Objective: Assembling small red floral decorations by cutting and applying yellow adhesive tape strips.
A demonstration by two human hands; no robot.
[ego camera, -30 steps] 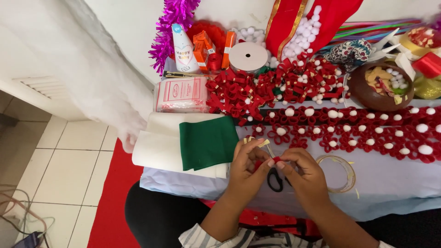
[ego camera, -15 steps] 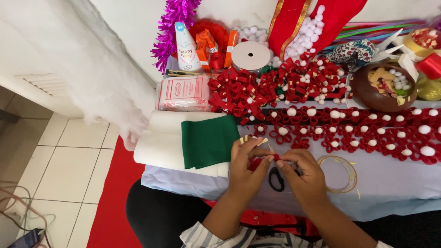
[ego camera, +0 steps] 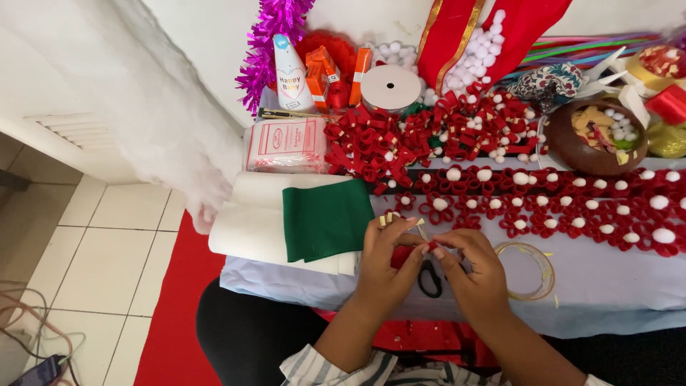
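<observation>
Red ribbon piece pinched between both hands

Red ribbon piece sits at the tabletop's near edge, held between both hands. Left hand grip narrow, fingertips closed on it; pale strips stick out above the fingers. Right hand pinches the same piece from the other side. Black scissors lie under the hands. Tape ring just right. Green felt left, on white rolls. Rows of red flowers beyond.

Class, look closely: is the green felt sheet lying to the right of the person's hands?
No: the green felt sheet lies left of both hands.
</observation>
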